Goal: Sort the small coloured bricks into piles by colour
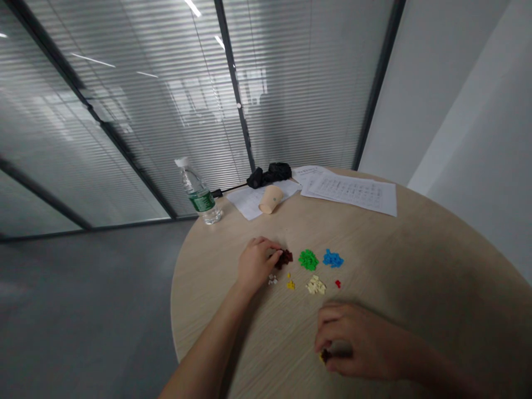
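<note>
While the right hand (353, 341) curves low over the round wooden counter (419, 277), its grip is pinched shut on a small clump of dark and yellow bricks (325, 356). The left hand (255, 265) rests on the counter, its curled fingertips (276, 255) touching a heap of dark red bricks (285, 258), though whether it holds any is hard to tell. Just beyond sit white bricks (272, 280), yellow bricks (290, 284), cream bricks (316, 285) and red bricks (338, 284), then a green heap (308, 259) and a blue heap (333, 258). Farther off lie a tipped paper cup (271, 199), a water bottle (199, 194) and printed sheets (349, 194).
</note>
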### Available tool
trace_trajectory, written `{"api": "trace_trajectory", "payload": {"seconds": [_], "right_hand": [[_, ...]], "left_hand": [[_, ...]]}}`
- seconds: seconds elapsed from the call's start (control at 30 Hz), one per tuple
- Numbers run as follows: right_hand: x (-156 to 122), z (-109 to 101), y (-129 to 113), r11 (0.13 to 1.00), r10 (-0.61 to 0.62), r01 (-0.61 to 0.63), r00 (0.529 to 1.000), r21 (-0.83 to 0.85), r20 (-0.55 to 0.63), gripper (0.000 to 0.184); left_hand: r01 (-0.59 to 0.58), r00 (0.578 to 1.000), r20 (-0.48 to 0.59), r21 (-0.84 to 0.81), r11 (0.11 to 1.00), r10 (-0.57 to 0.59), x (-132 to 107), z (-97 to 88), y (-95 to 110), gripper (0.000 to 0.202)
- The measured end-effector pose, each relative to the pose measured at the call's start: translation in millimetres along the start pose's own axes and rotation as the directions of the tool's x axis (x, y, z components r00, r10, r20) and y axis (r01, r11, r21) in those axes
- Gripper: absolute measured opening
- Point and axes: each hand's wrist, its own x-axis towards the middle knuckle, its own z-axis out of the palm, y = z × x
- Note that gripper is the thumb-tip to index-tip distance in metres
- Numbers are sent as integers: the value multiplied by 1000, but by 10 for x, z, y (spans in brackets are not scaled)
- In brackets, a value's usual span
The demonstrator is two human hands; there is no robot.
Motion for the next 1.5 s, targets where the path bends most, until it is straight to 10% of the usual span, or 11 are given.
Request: {"api": "trace_trajectory", "payload": {"seconds": [0.23,0.37,0.5,0.63,0.93,1.17,1.5], "right_hand": [[20,3,-7,1000,-27,27,999,-12,-33,10],[-2,-77,31,998,-45,39,989,-50,-141,6],[-40,-176,109,979,-155,82,893,-185,-422,11],[-46,-186,155,952,-218,60,819,-299,-531,11],[-7,-139,133,933,-228,7,785,-360,-576,16],[6,-105,241,953,-132,-79,761,-293,-636,16],[31,-115,205,971,-43,-62,906,-233,-421,15]], "left_hand": [[-129,992,-22,-210,969,127,-10,-27,60,12],[-115,953,170,-565,817,251,-82,-109,218,15],[-53,817,325,-780,624,476,-197,-118,390,25],[-18,799,340,-811,585,495,-271,-22,492,32],[-40,850,299,-784,619,434,-304,108,555,25],[-237,950,140,-253,938,278,-146,-67,283,16],[-49,995,94,53,997,44,-7,-71,-57,12]]}}
